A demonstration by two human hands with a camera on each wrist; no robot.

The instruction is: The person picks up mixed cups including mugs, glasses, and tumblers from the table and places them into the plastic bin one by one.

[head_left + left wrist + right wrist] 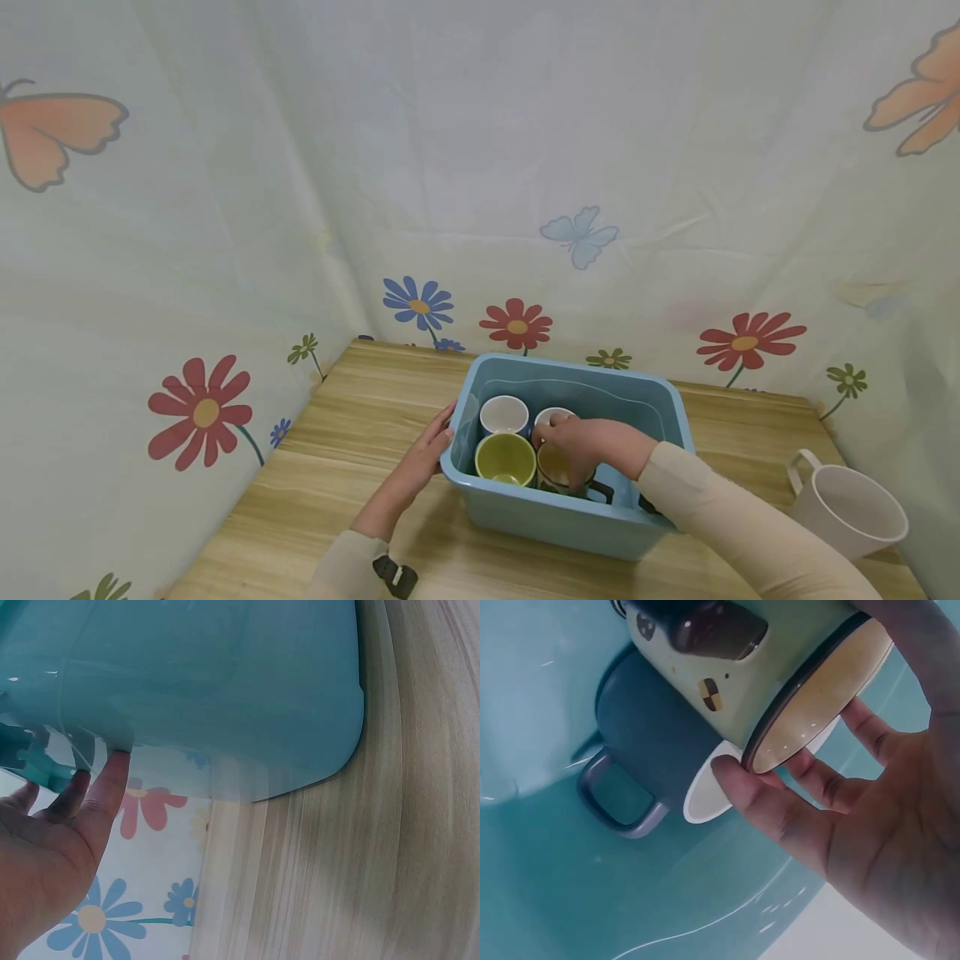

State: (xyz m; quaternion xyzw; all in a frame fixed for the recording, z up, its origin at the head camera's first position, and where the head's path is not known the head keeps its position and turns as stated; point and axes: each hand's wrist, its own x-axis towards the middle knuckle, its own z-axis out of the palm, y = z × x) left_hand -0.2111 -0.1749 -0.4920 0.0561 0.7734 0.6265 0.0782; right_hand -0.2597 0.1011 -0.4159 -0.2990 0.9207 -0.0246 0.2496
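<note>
A blue plastic bin point(551, 521) stands on the wooden table with several mugs inside. My left hand point(422, 457) touches the bin's left side, its fingers point(109, 784) extended against the outer wall. Inside the bin, my right hand point(592, 442) holds a pale green mug point(705, 675) by its dark rim, thumb on one side and fingers on the other. A dark blue mug point(649, 731) with a white inside is right beside it; one fingertip is at that mug's rim. To the left are a yellow-green mug point(506, 458) and a white-lined mug point(504, 414).
On the table point(397, 375), right of the bin, is a large white mug point(851, 508) with its handle toward the back left. A flowered curtain point(480, 250) hangs behind the table and along its sides. A dark watch point(395, 577) is on my left wrist.
</note>
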